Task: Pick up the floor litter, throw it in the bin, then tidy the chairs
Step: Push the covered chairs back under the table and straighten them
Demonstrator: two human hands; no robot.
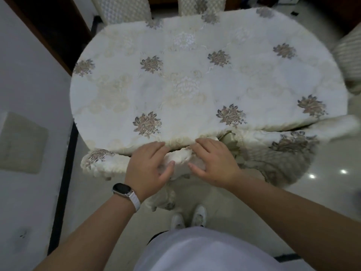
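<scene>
I stand at the near edge of an oval table point(195, 85) covered by a cream cloth with grey flower patterns. Both my hands grip the top of a cream-covered chair back point(180, 157) pushed in against the table edge. My left hand point(148, 165), with a watch on its wrist, holds the left part, thumb on the near side. My right hand point(213, 161) holds the right part the same way. The chair's seat is hidden under the table. No litter and no bin are in view.
Two quilted chair backs point(121, 8) point(201, 6) stand at the table's far side. A striped chair point(349, 55) is at the right. The tablecloth's overhang point(289, 153) droops at the near right. A white wall point(29, 114) runs along the left, and glossy floor tiles point(332, 182) lie at the right.
</scene>
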